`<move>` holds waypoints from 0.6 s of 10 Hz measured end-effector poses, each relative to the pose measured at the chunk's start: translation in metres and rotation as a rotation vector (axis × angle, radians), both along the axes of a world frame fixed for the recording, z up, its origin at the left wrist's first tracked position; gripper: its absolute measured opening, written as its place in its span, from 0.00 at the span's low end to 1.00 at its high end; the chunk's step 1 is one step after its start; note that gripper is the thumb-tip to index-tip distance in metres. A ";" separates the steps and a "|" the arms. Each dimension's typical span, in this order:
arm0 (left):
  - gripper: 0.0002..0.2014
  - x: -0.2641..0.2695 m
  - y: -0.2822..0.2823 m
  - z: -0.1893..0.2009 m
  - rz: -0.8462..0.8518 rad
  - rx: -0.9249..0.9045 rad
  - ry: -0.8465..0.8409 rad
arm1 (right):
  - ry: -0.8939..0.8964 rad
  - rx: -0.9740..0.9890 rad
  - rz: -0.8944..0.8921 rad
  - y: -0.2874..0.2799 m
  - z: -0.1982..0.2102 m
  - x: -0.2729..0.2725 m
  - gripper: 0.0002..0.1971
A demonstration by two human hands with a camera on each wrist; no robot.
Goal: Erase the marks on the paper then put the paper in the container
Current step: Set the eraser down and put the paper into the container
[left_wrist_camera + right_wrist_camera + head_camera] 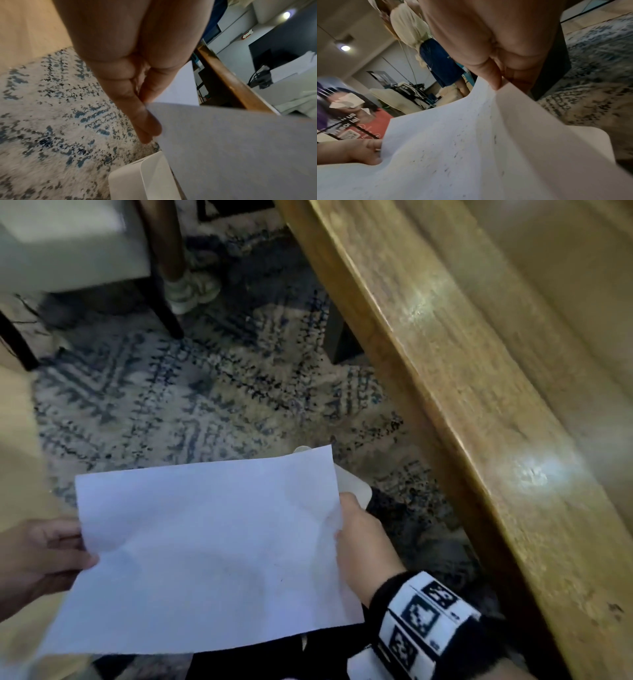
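I hold a white sheet of paper [205,542] roughly level above the rug, beside the table's edge. My left hand [82,546] pinches its left edge, thumb on top. My right hand [342,518] pinches the right edge, and the sheet buckles there. In the left wrist view my fingers [147,121] lie against the paper [240,148]. The right wrist view shows the paper [453,148] scattered with small dark specks. A white container [356,489] with rounded corners sits on the floor below, mostly hidden by the sheet. One corner of the container [142,178] shows in the left wrist view.
A wooden table [479,405] runs along the right, its dark leg [339,344] on the blue-patterned rug [171,405]. A chair leg [168,313] and pale shoes [191,289] are at the back. Someone in a blue skirt [441,65] stands nearby.
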State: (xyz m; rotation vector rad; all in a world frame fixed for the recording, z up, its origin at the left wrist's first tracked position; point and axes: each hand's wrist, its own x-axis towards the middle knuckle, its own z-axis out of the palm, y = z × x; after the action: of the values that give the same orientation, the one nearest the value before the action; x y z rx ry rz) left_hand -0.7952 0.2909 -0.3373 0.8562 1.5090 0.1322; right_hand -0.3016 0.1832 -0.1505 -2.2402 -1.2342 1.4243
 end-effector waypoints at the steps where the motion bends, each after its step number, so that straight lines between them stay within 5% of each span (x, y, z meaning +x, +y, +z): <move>1: 0.28 0.110 -0.003 0.088 0.010 -0.101 -0.065 | 0.000 -0.046 -0.009 0.015 -0.032 0.004 0.23; 3: 0.18 0.179 0.028 0.075 0.034 -0.085 -0.156 | 0.004 -0.105 -0.097 0.044 -0.114 0.026 0.30; 6: 0.20 0.215 0.021 0.025 0.033 -0.092 -0.007 | 0.068 -0.230 -0.088 0.063 -0.210 0.038 0.34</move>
State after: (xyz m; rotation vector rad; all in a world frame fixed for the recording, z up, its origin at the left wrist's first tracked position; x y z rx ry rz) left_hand -0.5801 0.3119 -0.3125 0.7569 1.5116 0.0899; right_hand -0.2637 0.2464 -0.3601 -2.3357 -0.9825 1.6673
